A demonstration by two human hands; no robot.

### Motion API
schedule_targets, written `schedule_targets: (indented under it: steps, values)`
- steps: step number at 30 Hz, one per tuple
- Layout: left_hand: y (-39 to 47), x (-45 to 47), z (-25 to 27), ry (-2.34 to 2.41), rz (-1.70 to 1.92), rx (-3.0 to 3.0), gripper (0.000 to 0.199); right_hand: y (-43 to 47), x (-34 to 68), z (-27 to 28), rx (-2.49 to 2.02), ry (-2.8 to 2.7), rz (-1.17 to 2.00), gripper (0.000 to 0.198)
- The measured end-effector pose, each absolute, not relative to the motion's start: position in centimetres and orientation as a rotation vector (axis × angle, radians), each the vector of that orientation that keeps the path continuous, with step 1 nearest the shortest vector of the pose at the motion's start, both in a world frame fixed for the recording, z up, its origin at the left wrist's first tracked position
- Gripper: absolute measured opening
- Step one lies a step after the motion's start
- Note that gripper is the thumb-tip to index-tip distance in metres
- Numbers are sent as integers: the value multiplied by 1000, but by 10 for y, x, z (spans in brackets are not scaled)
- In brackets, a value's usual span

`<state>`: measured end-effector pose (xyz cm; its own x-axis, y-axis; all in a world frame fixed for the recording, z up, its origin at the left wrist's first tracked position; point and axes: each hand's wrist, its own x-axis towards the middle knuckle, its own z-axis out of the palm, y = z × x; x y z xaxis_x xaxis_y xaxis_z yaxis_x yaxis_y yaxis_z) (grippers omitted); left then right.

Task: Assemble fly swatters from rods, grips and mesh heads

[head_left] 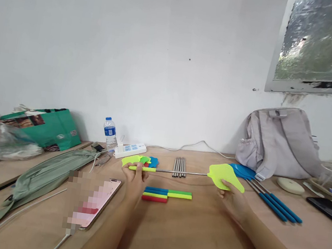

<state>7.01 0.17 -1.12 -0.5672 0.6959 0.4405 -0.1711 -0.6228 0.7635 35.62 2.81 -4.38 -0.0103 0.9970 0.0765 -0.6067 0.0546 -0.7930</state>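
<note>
A yellow-green fly swatter [186, 173] stretches level between my two hands, above the table. My left hand [136, 176] is closed around its handle, and my right hand [231, 197] pinches the perforated head. Below the metal rod lie several coloured handle tubes [167, 196] in blue, green, yellow and red. Behind the rod, several bare metal rods [180, 167] rest side by side. Loose swatter heads [136, 160] in yellow, green, red and blue are piled behind my left hand. Several blue fly swatters [275, 201] lie to the right of my right hand.
On the left are a phone [101, 204] with a cable, a grey-green strap bag [50, 174], a green bag [57, 130], a water bottle [110, 131] and a power strip [131, 151]. A backpack [280, 144], a round white case [290, 185] and a black phone [329, 212] sit right.
</note>
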Motion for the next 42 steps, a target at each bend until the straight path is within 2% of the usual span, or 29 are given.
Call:
schedule_targets:
  steps: [3,6,11,16,23,31,36,42]
  values:
    - [6,53,-10,835,2120,1019,40,35,383,-44,-722,-890,1422,16]
    - [6,33,-8,937,1921,1201,35,37,407,-44,-817,-1045,1467,25]
    - [-4,16,-3,1304,1349,1878,19,32,435,-43,-955,-1146,1640,39]
    - [-13,28,3,1285,932,2288,20,27,445,-39,-1132,-1118,1636,43]
    - [-19,36,6,1282,914,2468,22,24,435,-35,-1326,-1215,1542,38]
    - [-21,46,10,1128,1081,2446,18,25,439,-35,-1314,-1189,1462,35]
    - [-23,45,13,1167,1020,2361,19,25,437,-35,-1278,-1177,1434,34]
    - [-24,60,10,1097,1132,2401,15,23,421,-32,-1209,-1291,1439,36]
